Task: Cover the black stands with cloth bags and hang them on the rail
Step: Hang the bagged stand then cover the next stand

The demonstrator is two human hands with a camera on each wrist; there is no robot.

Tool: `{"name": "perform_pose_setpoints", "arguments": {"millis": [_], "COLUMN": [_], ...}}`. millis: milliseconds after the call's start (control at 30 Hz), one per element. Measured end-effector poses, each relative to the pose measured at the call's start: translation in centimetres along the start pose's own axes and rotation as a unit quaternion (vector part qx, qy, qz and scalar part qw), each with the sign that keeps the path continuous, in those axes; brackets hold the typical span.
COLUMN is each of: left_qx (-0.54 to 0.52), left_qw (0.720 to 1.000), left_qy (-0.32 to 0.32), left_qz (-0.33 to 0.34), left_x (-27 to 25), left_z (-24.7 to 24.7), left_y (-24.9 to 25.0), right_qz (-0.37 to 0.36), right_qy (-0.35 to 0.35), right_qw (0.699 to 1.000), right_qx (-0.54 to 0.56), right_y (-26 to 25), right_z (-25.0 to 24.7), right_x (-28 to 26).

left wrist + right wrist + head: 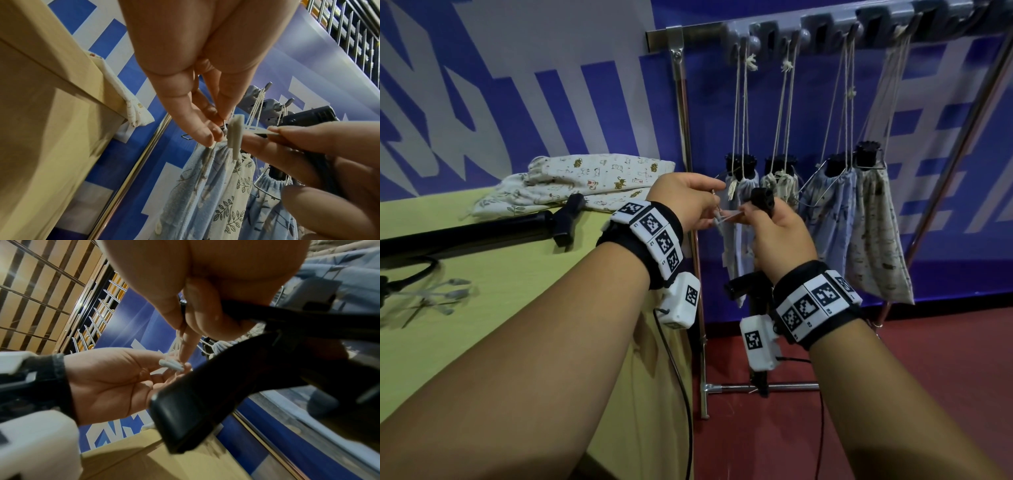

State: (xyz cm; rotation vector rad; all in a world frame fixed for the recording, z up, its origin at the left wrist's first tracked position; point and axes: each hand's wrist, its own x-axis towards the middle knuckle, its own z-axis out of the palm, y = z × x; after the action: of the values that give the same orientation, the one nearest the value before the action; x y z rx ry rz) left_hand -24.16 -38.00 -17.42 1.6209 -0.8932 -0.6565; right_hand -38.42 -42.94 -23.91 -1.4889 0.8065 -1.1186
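Step in hand, as judged: drawstring work on a black stand (763, 202) before hanging. Best done with stand kept upright and cord (234, 134) drawn taut, clear of hung bags (736, 219).

Right hand (779, 236): curled round the stand, stand head at 12 o'clock of knuckles.

Left hand (688, 198): fingertips pinched on cord, at 9 o'clock of stand.

Rail (702, 32): 12 o'clock, well above.

Spare bags (592, 178): on bench (500, 308), 10 o'clock.

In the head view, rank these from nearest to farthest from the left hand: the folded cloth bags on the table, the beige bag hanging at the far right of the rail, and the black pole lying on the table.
From the left hand:
1. Folded cloth bags, on the table just to its left.
2. Black pole, lying on the table, lower left.
3. Beige bag, hanging at the rail's far right.
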Motion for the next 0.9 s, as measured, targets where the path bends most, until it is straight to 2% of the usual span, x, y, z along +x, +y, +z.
{"name": "perform_pose_setpoints", "arguments": {"millis": [167,333,600,767,900], "left_qx": [-0.009,-0.035,-0.069,-0.058,-0.114], "left_qw": [1.000,0.998,0.995,0.988,0.981], "left_qy": [-0.015,-0.044,-0.041,-0.084,-0.107], "left_qz": [-0.012,-0.010,-0.060,-0.113,-0.113], "left_x": [-0.33,-0.62,-0.48,-0.17,-0.30], "left_z": [0.03,0.10,0.19,-0.01,-0.19], "left_y": [0.17,0.03,0.32,0.01,0.12], "right_qz": [0.014,0.039,0.017,-0.020,-0.018], "right_qy": [0.002,-0.008,-0.008,-0.007,0.014], "right_qw": [1.000,0.997,0.999,1.000,0.999], "right_qx": [0.011,0.068,0.038,0.018,0.033], "right_y": [-0.10,0.29,0.25,-0.07,-0.49], "right_z": [-0.21,0.02,-0.21,-0.48,-0.64], "right_x": [0.01,0.45,0.39,0.02,-0.31]}}
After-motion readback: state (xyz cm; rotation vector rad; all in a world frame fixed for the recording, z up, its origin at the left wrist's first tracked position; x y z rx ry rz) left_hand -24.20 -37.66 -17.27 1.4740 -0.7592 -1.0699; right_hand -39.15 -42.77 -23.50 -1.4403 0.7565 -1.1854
